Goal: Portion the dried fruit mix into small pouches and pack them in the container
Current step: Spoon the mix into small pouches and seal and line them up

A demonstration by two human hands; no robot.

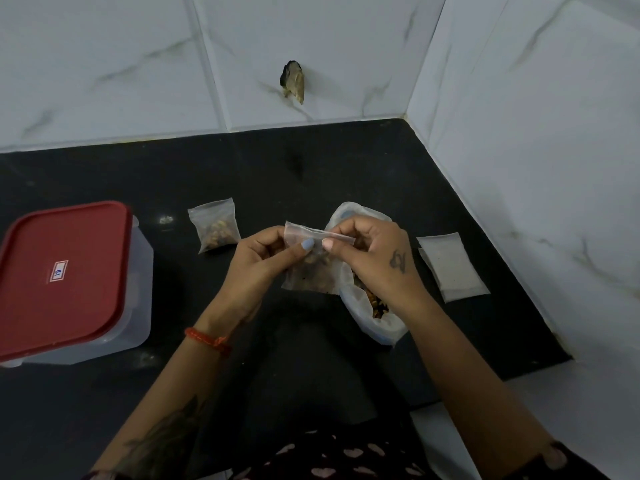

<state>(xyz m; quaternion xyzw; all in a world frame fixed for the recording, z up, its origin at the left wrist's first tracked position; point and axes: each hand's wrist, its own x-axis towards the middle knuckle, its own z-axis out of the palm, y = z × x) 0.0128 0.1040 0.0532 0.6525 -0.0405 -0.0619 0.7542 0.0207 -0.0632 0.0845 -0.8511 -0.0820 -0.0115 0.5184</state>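
**Pouch pinched at its top edge over a black counter**

Pouch, small and clear with dried fruit mix in its lower half, sits between our two hands above the counter, just in front of the big bag. Our left hand pinches its top strip between thumb and curled fingers; our right hand pinches the same strip from the other side, thumb beside thumb.

The big bag lies open on the counter under our right hand, with fruit mix showing inside. A filled pouch lies flat further back to the left, well apart from the one we hold. Empty pouches lie stacked to the right of the big bag. The container, clear-walled with a red lid on it, stands at the left.

The counter is dark, polished stone that runs into a corner. White marble-look tiles with grey veins cover both walls. A small broken hole shows in the back wall.
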